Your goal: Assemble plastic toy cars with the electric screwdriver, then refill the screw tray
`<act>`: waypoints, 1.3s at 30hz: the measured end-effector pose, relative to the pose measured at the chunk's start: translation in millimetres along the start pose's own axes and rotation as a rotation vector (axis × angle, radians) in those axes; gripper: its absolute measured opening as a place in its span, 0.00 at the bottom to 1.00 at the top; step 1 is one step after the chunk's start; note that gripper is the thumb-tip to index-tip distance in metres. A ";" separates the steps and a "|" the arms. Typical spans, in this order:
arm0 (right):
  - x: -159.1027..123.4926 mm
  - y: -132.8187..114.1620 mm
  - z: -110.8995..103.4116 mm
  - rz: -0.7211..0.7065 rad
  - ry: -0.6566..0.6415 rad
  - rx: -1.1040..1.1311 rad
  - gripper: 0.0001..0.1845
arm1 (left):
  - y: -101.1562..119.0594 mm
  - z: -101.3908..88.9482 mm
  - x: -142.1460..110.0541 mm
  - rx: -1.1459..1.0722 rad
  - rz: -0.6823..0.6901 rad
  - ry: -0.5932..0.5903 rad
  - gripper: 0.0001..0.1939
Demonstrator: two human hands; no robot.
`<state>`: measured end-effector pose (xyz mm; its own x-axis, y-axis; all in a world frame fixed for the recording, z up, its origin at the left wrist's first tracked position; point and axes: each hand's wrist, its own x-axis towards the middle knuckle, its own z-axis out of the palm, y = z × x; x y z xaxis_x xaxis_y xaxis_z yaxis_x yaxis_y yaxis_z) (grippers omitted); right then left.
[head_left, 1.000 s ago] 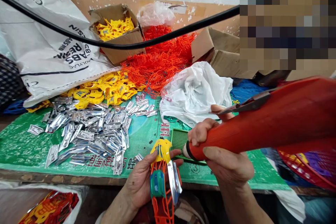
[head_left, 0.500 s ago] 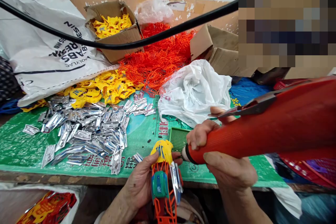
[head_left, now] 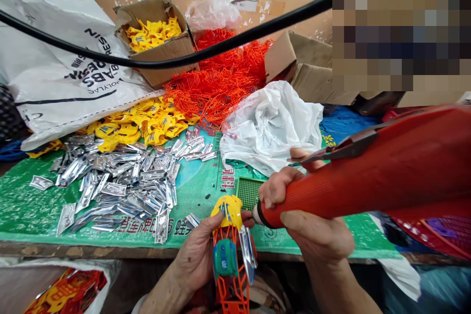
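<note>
My left hand (head_left: 196,257) is closed around a toy car body with a yellow front (head_left: 230,208), an orange lattice frame and a green middle piece (head_left: 225,257). Silver panels (head_left: 247,250) run along its right side. In my right hand (head_left: 320,235) is a large red electric screwdriver (head_left: 331,194), its thumb below and fingers above the barrel. The tool's pale nose points left at the yellow front's right side, close to my left fingertips. Whether the bit touches the toy is hidden. Just behind the nose lies a small green mesh tray (head_left: 248,192).
Loose silver panels (head_left: 121,189) cover the left of the table, with yellow parts (head_left: 147,122) and orange frames (head_left: 221,83) behind. A crumpled white bag (head_left: 272,122) and cardboard boxes (head_left: 160,66) stand farther back. A black cable (head_left: 165,64) hangs across the view. A red basket (head_left: 434,238) is right.
The screwdriver's nose has come slightly left, closer to the toy's yellow front. Both hands keep their holds. The whole view has shifted a little.
</note>
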<state>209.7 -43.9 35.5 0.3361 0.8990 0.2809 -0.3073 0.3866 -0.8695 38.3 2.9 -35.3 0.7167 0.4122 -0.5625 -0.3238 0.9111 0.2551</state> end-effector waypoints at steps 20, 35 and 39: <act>12.8 -11.2 13.2 -0.107 0.017 0.058 0.29 | -5.4 9.5 -2.5 0.204 0.215 0.169 0.15; 9.2 3.9 15.1 -0.065 -0.019 -0.040 0.29 | -11.0 1.9 1.3 0.232 0.251 0.136 0.12; 7.1 9.2 14.0 -0.074 0.007 -0.081 0.24 | -10.2 5.3 0.8 0.210 0.234 0.143 0.13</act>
<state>196.8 -31.1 35.2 0.3612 0.8673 0.3426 -0.2091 0.4334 -0.8766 45.4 -6.1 -34.2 0.5392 0.6198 -0.5702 -0.3247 0.7777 0.5383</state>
